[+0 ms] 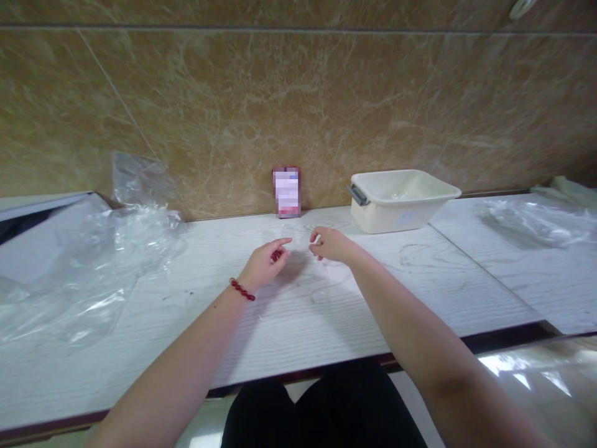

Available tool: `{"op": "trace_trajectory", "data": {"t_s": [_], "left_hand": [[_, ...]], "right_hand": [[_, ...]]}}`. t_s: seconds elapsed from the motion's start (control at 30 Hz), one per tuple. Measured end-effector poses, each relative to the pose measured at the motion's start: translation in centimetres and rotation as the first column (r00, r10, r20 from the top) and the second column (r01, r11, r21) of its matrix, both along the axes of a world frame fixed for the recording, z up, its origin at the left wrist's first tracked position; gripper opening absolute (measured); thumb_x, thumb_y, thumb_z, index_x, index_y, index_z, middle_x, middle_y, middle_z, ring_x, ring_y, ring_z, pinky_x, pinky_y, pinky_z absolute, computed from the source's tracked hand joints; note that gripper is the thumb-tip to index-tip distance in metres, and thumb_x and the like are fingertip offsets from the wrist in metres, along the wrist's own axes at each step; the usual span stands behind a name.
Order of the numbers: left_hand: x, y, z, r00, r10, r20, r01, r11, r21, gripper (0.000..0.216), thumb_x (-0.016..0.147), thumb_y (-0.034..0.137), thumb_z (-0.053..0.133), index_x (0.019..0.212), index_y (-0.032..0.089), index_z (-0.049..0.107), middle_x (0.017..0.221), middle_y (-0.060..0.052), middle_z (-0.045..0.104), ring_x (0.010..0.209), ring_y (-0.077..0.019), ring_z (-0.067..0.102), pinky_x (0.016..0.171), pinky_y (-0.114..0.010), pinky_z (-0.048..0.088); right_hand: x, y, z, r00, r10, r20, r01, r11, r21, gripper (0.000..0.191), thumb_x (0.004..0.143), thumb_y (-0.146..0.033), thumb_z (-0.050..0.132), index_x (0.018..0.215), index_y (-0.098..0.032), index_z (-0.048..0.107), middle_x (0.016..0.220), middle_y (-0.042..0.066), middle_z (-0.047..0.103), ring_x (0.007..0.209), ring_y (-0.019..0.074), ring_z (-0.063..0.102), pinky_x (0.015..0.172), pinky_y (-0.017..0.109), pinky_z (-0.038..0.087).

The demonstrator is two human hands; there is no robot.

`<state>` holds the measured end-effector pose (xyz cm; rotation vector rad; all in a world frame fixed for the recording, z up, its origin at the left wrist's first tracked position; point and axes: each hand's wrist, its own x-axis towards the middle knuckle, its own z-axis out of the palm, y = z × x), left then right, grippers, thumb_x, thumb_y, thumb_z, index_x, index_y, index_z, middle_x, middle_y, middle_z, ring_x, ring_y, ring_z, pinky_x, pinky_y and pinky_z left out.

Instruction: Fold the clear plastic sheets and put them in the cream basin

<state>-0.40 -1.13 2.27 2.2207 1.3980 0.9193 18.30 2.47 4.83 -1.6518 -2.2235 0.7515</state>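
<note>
My left hand (267, 262) is over the middle of the white wood-grain table (298, 336). Small dark red beads (277, 255) show in its curled fingers, while the thumb and index finger stay apart. A red beaded bracelet (242, 289) circles that wrist. Just to the right, my right hand (330, 243) has its fingertips pinched together. Something pale or clear seems to be at those fingertips, too small to make out. Beneath the hands lies a faint see-through patch (321, 289), perhaps clear plastic. The two hands do not touch.
A phone (288, 193) with a blurred screen leans on the brown marble wall (298, 99). Right of it stands a cream plastic bin (392, 214) with a grey handle. Crumpled clear plastic (135, 242) covers the left side beside a white box (37, 249). More plastic (545, 221) lies far right.
</note>
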Motion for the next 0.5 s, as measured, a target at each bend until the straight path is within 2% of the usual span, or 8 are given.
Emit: {"op": "trace_trajectory", "data": {"t_s": [0.1, 0.2, 0.27, 0.37, 0.43, 0.5], "left_hand": [[0.9, -0.4, -0.6, 0.989, -0.026, 0.145, 0.043, 0.993, -0.111, 0.040, 0.076, 0.036, 0.043, 0.111, 0.018, 0.046, 0.078, -0.002, 0.059, 0.066, -0.0105, 0.053, 0.066, -0.024, 0.044], [1.5, -0.3, -1.4, 0.937, -0.039, 0.347, 0.136, 0.956, -0.259, 0.043, 0.076, 0.034, 0.045, 0.116, 0.019, 0.039, 0.084, -0.004, 0.059, 0.074, -0.0117, 0.056, 0.072, -0.027, 0.044], [2.0, -0.2, -1.8, 0.857, 0.010, 0.515, 0.218, 0.899, -0.380, 0.045, 0.076, 0.030, 0.046, 0.118, 0.018, 0.035, 0.090, -0.005, 0.060, 0.080, -0.0122, 0.057, 0.078, -0.030, 0.043], [2.5, -0.3, -1.9, 0.680, 0.179, 0.711, 0.348, 0.774, -0.528, 0.041, 0.078, 0.020, 0.046, 0.117, 0.018, 0.034, 0.095, -0.008, 0.060, 0.086, -0.0119, 0.057, 0.085, -0.032, 0.041], [2.7, -0.4, -1.6, 0.577, 0.274, 0.769, 0.424, 0.705, -0.569, 0.041, 0.078, 0.016, 0.045, 0.117, 0.017, 0.034, 0.095, -0.008, 0.060, 0.087, -0.0119, 0.057, 0.087, -0.031, 0.040], [2.7, -0.5, -1.2, 0.517, 0.308, 0.799, 0.481, 0.667, -0.569, 0.042, 0.078, 0.016, 0.046, 0.118, 0.017, 0.033, 0.095, -0.009, 0.060, 0.087, -0.0123, 0.058, 0.088, -0.031, 0.040]], "right_hand": [[-0.4, -0.1, -0.3, 0.999, -0.015, -0.032, 0.016, 1.000, 0.009, 0.021, 0.072, -0.024, 0.048, 0.092, -0.018, 0.048, 0.063, -0.001, 0.062, 0.052, 0.0074, 0.055, 0.045, 0.015, 0.034], [-0.5, -0.1, -0.5, 0.998, -0.026, -0.060, 0.027, 1.000, 0.008, 0.021, 0.072, -0.024, 0.049, 0.092, -0.017, 0.048, 0.063, -0.001, 0.062, 0.052, 0.0069, 0.056, 0.046, 0.014, 0.034], [-0.5, -0.1, -0.6, 0.998, -0.015, -0.067, 0.017, 1.000, 0.019, 0.019, 0.073, -0.024, 0.049, 0.091, -0.017, 0.049, 0.062, -0.001, 0.062, 0.052, 0.0067, 0.055, 0.046, 0.014, 0.035], [-0.5, -0.1, -0.8, 0.998, -0.005, -0.057, 0.007, 0.999, 0.037, 0.017, 0.073, -0.024, 0.050, 0.088, -0.017, 0.049, 0.059, -0.001, 0.061, 0.051, 0.0068, 0.055, 0.046, 0.014, 0.035], [-0.6, 0.0, -0.9, 0.998, -0.008, -0.066, 0.010, 0.999, 0.032, 0.018, 0.074, -0.029, 0.050, 0.088, -0.018, 0.049, 0.058, -0.001, 0.061, 0.051, 0.0070, 0.055, 0.046, 0.014, 0.035], [-0.7, 0.1, -1.0, 0.996, -0.018, -0.091, 0.019, 1.000, 0.007, 0.021, 0.076, -0.035, 0.048, 0.088, -0.018, 0.049, 0.059, -0.001, 0.061, 0.050, 0.0070, 0.055, 0.045, 0.014, 0.036]]}}
